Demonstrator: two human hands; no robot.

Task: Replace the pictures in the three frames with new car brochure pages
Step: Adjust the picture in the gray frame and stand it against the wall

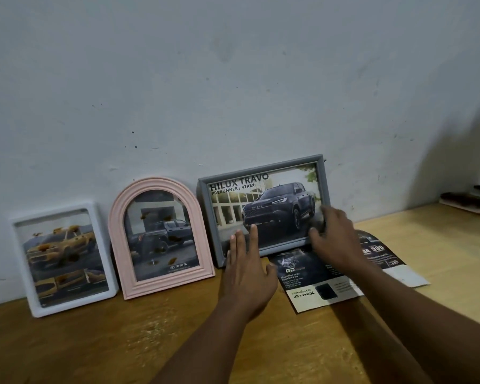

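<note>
Reaching in from the near edge, both hands meet the grey frame (261, 169). It leans landscape against the wall at the back of the bench, askew, with its right end higher. The left hand (247, 261) is flat and holds nothing, its straight fingertips touching the frame's lower rail. The right hand (334, 236) is blurred at the lower right corner, fingers bent over the front. I cannot tell whether it grips the rail or only touches it. Under that arm, trimmed brochure pages (311, 286) lie flat on the bench.

The frame looks light and rigid, probably plastic. Its glossy pane would likely slip under a flat palm and could crack if the frame tips forward. I would take it by the two short side rails, not by the pane. The loose pages look thin and limp, so they are best lifted by an edge to avoid creasing.

Left of it stand a pink arched frame (117, 245) and then a white frame (53, 213), both propped on the wall and both showing trucks.

The bench (94, 342) is worn, varnished wood, smooth enough that a leaning frame's foot might slide. Behind it the wall (233, 79) is pale, scuffed plaster. Dark items (466, 200) at the far right are too indistinct to name.
</note>
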